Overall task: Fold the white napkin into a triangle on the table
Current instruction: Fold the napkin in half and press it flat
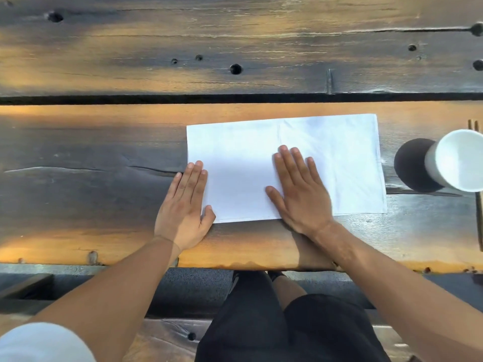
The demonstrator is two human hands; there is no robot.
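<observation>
The white napkin (pixel 334 158) lies flat on the dark wooden table (pixel 91 152) as a wide rectangle, with a faint vertical crease near its middle. My left hand (pixel 184 207) rests palm down on the napkin's near left corner, fingers together and partly off the cloth onto the wood. Flat on the napkin's lower middle lies my right hand (pixel 298 192), fingers spread a little and pointing away from me. Neither hand grips anything.
A white cup (pixel 454 163) stands on a dark round coaster (pixel 410 165) just right of the napkin. Chopsticks (pixel 479 220) lie at the right edge. A gap between planks (pixel 156 99) runs across behind the napkin. The table's near edge is right below my wrists.
</observation>
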